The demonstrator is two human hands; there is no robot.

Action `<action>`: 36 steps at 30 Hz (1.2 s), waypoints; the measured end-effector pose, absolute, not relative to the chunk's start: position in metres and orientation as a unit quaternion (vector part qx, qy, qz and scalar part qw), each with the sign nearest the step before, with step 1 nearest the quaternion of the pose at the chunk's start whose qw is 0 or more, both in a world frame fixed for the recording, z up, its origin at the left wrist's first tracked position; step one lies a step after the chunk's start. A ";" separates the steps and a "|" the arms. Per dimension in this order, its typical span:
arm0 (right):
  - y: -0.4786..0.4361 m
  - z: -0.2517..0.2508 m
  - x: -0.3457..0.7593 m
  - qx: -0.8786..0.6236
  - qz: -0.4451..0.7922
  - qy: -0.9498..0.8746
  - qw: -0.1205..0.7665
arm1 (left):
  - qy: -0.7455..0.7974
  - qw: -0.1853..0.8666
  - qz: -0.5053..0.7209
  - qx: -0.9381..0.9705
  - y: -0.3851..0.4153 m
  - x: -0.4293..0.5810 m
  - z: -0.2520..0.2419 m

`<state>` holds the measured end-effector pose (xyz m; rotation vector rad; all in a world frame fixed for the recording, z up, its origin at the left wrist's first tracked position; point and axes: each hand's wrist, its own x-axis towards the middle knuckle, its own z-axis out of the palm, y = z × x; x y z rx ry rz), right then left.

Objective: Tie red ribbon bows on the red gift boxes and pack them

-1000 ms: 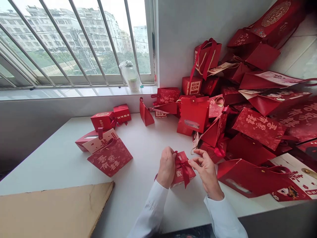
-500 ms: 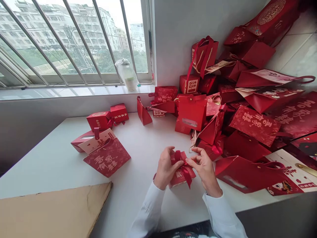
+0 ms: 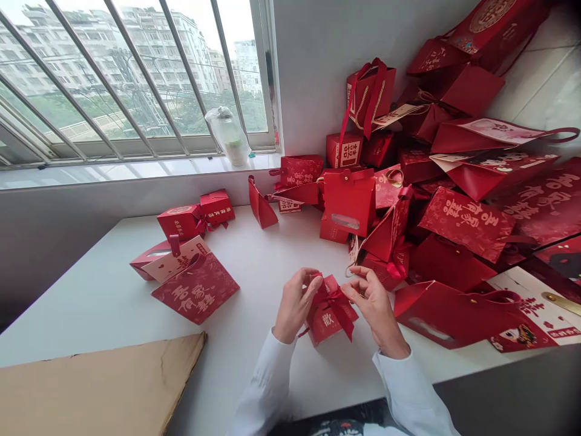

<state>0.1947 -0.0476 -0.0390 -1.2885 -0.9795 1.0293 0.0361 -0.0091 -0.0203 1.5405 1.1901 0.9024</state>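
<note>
A small red gift box point(image 3: 327, 318) with a dark red ribbon bow point(image 3: 334, 298) on top rests on the white table point(image 3: 254, 272), just in front of me. My left hand point(image 3: 294, 306) grips the box's left side, its fingertips pinched on the ribbon at the top. My right hand point(image 3: 374, 309) is at the box's right side, with thumb and forefinger pinched on the bow's right loop. Both wrists wear white sleeves.
A tall heap of red gift bags and boxes point(image 3: 454, 181) fills the right side and back corner. Two small red boxes point(image 3: 193, 219) and flat red bags point(image 3: 188, 281) lie at left. Brown cardboard point(image 3: 91, 387) covers the near left corner. A plastic-wrapped jar point(image 3: 229, 136) stands on the windowsill.
My hands have worked the ribbon on the small box; the box has tipped slightly and the bow now stands more upright. The left hand's fingers have moved up to the bow.
</note>
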 end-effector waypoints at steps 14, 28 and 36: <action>-0.079 -0.035 0.208 -0.656 0.273 -0.447 0.544 | 0.526 0.469 0.344 0.620 -0.012 0.023 -0.011; -0.088 -0.047 0.202 -0.604 0.432 -0.424 0.518 | 0.415 0.464 0.236 0.746 -0.017 -0.005 0.002; -0.091 -0.044 0.200 -0.601 0.434 -0.436 0.510 | 0.443 0.472 0.259 0.717 -0.014 0.002 -0.002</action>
